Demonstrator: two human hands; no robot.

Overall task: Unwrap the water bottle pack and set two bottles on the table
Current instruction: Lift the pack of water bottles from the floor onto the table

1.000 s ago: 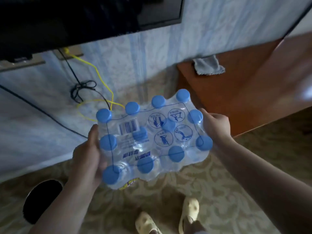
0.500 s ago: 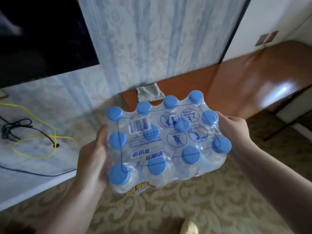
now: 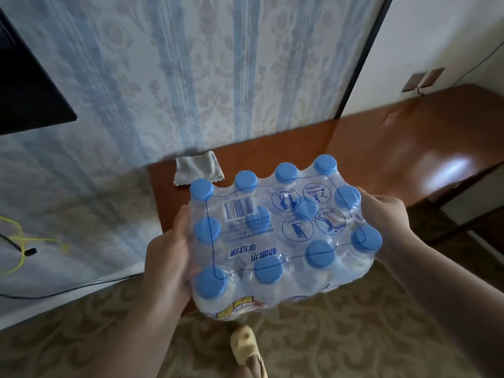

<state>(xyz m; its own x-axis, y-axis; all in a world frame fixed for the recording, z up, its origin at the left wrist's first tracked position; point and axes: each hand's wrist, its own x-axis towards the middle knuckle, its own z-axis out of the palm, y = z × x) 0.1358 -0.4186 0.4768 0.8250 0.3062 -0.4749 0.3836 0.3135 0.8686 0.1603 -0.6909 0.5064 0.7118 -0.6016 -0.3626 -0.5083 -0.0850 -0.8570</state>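
Note:
A shrink-wrapped water bottle pack (image 3: 281,230) with several blue caps and blue print on clear film is held in the air, caps facing me. My left hand (image 3: 166,257) grips its left side and my right hand (image 3: 381,216) grips its right side. The film looks whole. The pack hangs over the near left corner of a reddish-brown wooden table (image 3: 381,148), above the carpet.
A folded grey cloth (image 3: 197,170) lies on the table's far left corner by the patterned wall. A dark screen (image 3: 24,88) hangs at the left; yellow and black cables (image 3: 21,249) trail below it. A yellow slipper (image 3: 245,347) shows on the carpet under the pack.
My view has swung right and closer to the table. The pack, still held by both hands, has moved from over the floor to the table's near corner.

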